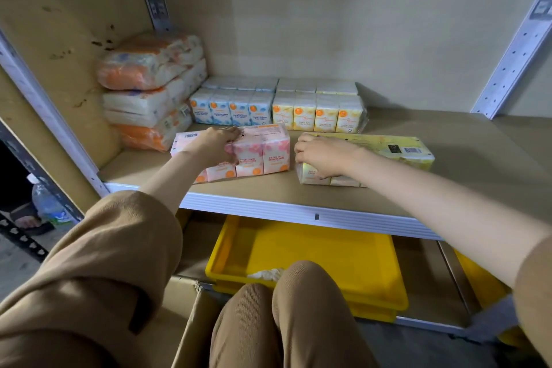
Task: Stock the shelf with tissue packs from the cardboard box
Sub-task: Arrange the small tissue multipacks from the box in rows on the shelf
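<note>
forward, pink pack [263,149], yellow pack [397,148], near shelf edge [298,212]

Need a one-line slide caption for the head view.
Left hand grips a pink pack and right hand a yellow pack, side by side near the front of the shelf.

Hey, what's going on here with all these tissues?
A person is stocking a shelf. The left hand grips a pink tissue pack and the right hand grips a yellow tissue pack, both resting near the shelf's front edge. Blue packs and yellow packs already line the back, beside a stack of orange-and-white packs.
</note>
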The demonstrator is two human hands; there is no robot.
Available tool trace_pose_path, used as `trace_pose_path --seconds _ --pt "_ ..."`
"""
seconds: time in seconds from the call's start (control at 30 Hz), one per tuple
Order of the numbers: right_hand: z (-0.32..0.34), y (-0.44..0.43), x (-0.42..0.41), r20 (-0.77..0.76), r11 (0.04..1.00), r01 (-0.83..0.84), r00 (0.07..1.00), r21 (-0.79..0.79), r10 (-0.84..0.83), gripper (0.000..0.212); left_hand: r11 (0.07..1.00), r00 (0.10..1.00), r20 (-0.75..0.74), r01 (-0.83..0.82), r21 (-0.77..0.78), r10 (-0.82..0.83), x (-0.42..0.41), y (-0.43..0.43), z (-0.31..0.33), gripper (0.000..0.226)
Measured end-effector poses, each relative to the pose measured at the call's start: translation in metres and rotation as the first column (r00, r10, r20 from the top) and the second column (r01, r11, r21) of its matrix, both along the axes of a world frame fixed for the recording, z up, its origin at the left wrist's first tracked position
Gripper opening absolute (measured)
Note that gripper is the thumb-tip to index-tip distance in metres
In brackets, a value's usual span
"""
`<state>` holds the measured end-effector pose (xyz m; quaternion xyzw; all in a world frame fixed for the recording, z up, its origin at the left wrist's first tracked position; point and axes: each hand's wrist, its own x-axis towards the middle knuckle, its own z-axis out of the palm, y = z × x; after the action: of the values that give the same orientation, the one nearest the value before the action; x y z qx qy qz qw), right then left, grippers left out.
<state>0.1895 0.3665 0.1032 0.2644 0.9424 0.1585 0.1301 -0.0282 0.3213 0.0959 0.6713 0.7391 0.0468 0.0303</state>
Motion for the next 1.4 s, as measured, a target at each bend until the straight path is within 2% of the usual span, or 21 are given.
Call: trace_pose_path --seconds 0.17,0.23,0.27,0.3,0.37,0.43,0.47,0.53,0.6,0.7,0.8,0.83,0.9,1.0,1.13,1.17,1.3,1.4 --pt "0.004 0.009 0.003 -0.118 0.999 0.007 0.993 0.050 -0.001 0.035 1.000 0.999 0.036 0.008 0.011 -0.009 -0.003 0.002 -0.003 0.076" --pt "0.017 0.019 0.012 -0.300 0.999 0.042 0.953 0.022 -0.034 0.033 1.000 0.999 0.037 0.015 0.017 -0.015 -0.003 0.003 -0.003 0.076" --pt "0.028 0.022 0.018 -0.444 0.998 0.062 0.894 0.000 -0.055 0.032 1.000 0.999 0.037 0.016 0.019 -0.017 -0.003 0.003 -0.004 0.077" --pt "0.041 0.025 0.025 -0.606 0.997 0.081 0.793 -0.010 -0.071 0.031 1.000 0.999 0.037 0.016 0.022 -0.017 -0.004 0.004 -0.004 0.077" --pt "0.066 0.028 0.042 -0.873 0.985 0.170 0.474 -0.034 -0.112 0.032 1.000 0.999 0.039 0.006 0.016 -0.007 -0.006 0.004 -0.006 0.078" --pt "0.075 0.033 0.061 -0.979 0.956 0.257 0.109 -0.141 -0.173 0.033 1.000 0.999 0.050 -0.007 0.010 0.006 -0.008 0.005 -0.008 0.079" --pt "0.073 0.035 0.068 -0.977 0.938 0.276 -0.033 -0.212 -0.211 0.033 1.000 0.999 0.052 -0.012 0.007 0.012 -0.008 0.006 -0.009 0.079" --pt "0.060 0.037 0.079 -0.946 0.898 0.308 -0.187 -0.314 -0.266 0.033 1.000 0.999 0.041 -0.014 -0.002 0.014 -0.007 0.006 -0.009 0.079" --pt "0.047 0.038 0.086 -0.917 0.873 0.316 -0.268 -0.372 -0.294 0.032 1.000 1.000 -0.011 -0.007 -0.024 0.007 -0.004 0.007 -0.005 0.077" --pt "0.044 0.039 0.092 -0.902 0.864 0.309 -0.306 -0.398 -0.306 0.030 0.997 0.990 -0.141 0.022 -0.076 -0.032 0.006 0.007 0.008 0.079" --pt "0.044 0.039 0.095 -0.908 0.869 0.302 -0.282 -0.392 -0.311 0.029 0.981 0.963 -0.190 0.194 0.002 -0.190 0.031 0.010 0.017 0.079" --pt "0.044 0.039 0.095 -0.907 0.869 0.300 -0.280 -0.393 -0.313 0.029 0.961 0.936 -0.239 0.274 0.027 -0.260 0.043 0.012 0.018 0.071" --pt "0.043 0.039 0.097 -0.906 0.870 0.297 -0.284 -0.394 -0.314 0.030 0.908 0.837 -0.365 0.415 -0.063 -0.408 0.068 0.017 0.017 0.056" --pt "0.041 0.041 0.100 -0.900 0.869 0.282 -0.286 -0.407 -0.329 0.033 0.860 0.710 -0.486 0.443 -0.255 -0.510 0.095 0.032 0.009 0.051" --pt "0.034 0.042 0.113 -0.889 0.860 0.277 -0.299 -0.427 -0.345 0.032 0.896 0.784 -0.479 0.213 -0.390 -0.394 0.114 0.043 0.015 0.036" --pt "0.031 0.042 0.117 -0.883 0.858 0.274 -0.314 -0.435 -0.348 0.031 0.921 0.839 -0.437 0.173 -0.348 -0.323 0.116 0.044 0.018 0.034" --pt "0.018 0.047 0.137 -0.840 0.841 0.241 -0.394 -0.485 -0.372 0.024 0.958 0.836 -0.484 0.157 -0.242 -0.259 0.108 0.048 0.036 0.032" --pt "0.007 0.051 0.149 -0.796 0.821 0.221 -0.469 -0.526 -0.384 0.025 0.989 0.917 -0.373 0.148 -0.020 -0.145 0.094 0.047 0.072 0.037"
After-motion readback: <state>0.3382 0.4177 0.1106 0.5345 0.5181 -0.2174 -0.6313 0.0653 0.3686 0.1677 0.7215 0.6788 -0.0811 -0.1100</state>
